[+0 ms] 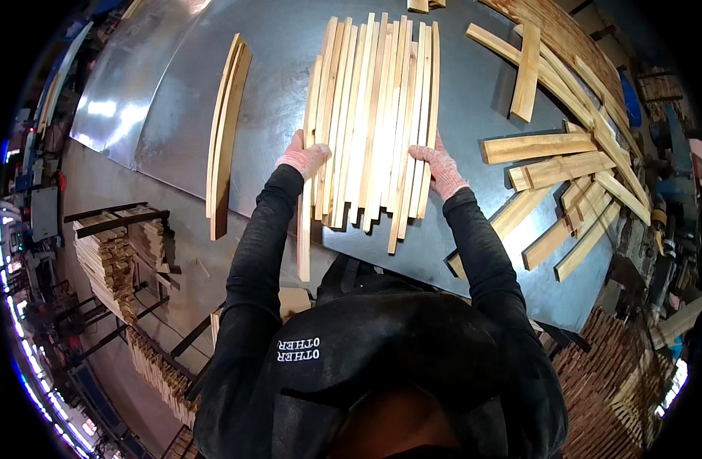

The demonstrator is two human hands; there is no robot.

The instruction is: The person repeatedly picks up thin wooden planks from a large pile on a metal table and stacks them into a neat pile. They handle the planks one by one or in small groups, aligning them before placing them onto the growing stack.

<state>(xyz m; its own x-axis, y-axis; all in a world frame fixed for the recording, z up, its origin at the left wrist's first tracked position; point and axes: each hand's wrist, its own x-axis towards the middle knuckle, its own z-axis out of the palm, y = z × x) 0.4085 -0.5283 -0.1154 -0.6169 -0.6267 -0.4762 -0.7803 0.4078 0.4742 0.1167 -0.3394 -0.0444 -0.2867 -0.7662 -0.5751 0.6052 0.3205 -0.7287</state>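
Note:
A row of long, pale wooden strips [370,122] stands side by side on the metal table, with uneven ends toward me. My left hand [305,157], in a pinkish-white knit glove, clasps the row's left side, its thumb over the top. On the opposite side my right hand [440,167], gloved alike, grips the outer strips with its thumb across them. Both sets of fingertips are partly hidden by the wood. The leftmost strip [304,252] juts farthest toward my body, past the table's near edge.
Left of the row lie two strips [230,138] together, overhanging the near edge of the metal table [278,84]. A loose heap of boards [554,170] covers the right side. Stacked wood [106,268] stands on the floor at left, and more stacks [596,382] at lower right.

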